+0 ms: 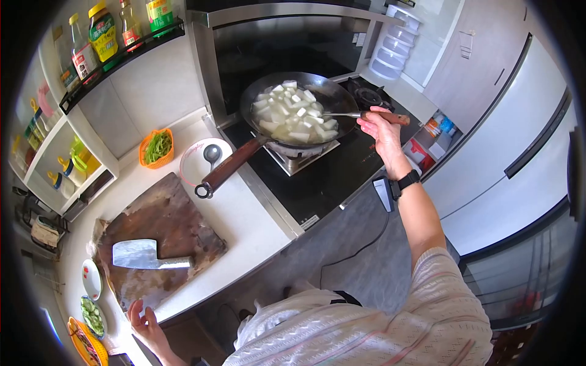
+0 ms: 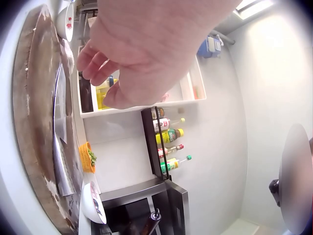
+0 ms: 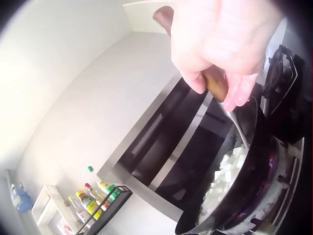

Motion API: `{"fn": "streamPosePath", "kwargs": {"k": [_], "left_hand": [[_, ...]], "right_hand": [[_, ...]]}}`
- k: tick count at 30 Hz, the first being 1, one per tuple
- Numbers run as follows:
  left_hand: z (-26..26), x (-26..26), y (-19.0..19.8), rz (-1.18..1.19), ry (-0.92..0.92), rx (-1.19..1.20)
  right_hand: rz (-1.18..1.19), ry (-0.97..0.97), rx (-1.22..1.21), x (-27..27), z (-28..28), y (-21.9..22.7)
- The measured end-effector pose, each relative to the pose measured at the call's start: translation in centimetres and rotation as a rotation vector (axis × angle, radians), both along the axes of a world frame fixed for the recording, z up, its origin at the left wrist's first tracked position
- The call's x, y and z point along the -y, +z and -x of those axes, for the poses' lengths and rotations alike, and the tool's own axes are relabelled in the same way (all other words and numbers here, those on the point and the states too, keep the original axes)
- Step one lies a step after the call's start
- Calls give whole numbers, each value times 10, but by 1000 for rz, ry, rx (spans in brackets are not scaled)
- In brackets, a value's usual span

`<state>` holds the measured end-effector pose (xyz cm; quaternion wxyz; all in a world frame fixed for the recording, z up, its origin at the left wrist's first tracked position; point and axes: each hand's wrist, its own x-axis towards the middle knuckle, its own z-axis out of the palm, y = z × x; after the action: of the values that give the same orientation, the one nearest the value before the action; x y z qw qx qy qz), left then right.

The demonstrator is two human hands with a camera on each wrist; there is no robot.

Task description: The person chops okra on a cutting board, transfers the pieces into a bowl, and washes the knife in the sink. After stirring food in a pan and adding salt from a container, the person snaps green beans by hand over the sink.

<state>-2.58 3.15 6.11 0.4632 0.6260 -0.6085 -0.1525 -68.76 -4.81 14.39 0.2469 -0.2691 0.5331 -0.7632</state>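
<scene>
My right hand [image 1: 381, 129] grips the wooden handle of a metal-shafted cooking utensil [image 1: 400, 118], reaching over the right side of a dark wok [image 1: 334, 91]. The utensil's head is hidden among white cubes [image 1: 293, 116] in pale liquid. In the right wrist view, fingers wrap the handle just above the metal shaft [image 3: 237, 125]. The wok sits on the stove, its long wooden handle [image 1: 232, 166] pointing toward the counter. My left hand [image 1: 145, 329], empty with relaxed fingers, is by the near edge of a worn cutting board [image 1: 165, 210]. A cleaver [image 1: 135, 254] lies flat on that board.
Between board and stove stand a white bowl [image 1: 190, 163] with a ladle [image 1: 212, 154] and an orange basket [image 1: 160, 163] of green vegetables. Sliced greens [image 1: 91, 316] sit at the left. Bottles [image 1: 102, 36] line a wall shelf. Another burner [image 1: 368, 96] is right of the wok.
</scene>
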Motion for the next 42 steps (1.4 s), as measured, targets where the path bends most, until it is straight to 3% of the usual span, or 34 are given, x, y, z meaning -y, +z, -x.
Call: {"fn": "streamPosePath", "kwargs": {"k": [9,13,17,20,22,23,24,26,28,29,30,32,36,40,42], "left_hand": [[7,7,-3,-43,-12,13],[8,10,-4,-6,-24,-8],[6,12,7,-41,-14,16],[-15,19,10,-10,-7,54],[-30,28,19,33,9,86],[-38,34,32,6,40,164],[-47,42,45,-25,70,243],[-67,63,57,-13,73,138],[-86,91,69,113,45,206],[-94,106,72,165,77,161],[-108,119,77,162,84,155],[-138,140,88,-114,39,86],[-136,173,99,-204,86,160],[-159,209,72,-292,21,342],[-175,230,56,-262,17,460]], "right_hand": [[74,134,-380,-17,-26,51],[102,175,-389,-16,-40,53],[17,165,-587,-4,-42,43],[-7,173,-669,3,-47,44],[-149,-11,-941,2,-60,58],[-104,-47,-983,2,-66,60],[-52,14,-908,5,-66,59],[-15,83,-833,10,-67,62],[-49,-5,-909,12,-73,69],[-68,-72,-983,10,-84,75],[-71,-86,-907,8,-97,81],[26,22,-753,5,-128,99],[-34,127,-655,12,-204,126],[-105,408,-797,46,-282,111],[-121,410,-1022,68,-318,96]]}}
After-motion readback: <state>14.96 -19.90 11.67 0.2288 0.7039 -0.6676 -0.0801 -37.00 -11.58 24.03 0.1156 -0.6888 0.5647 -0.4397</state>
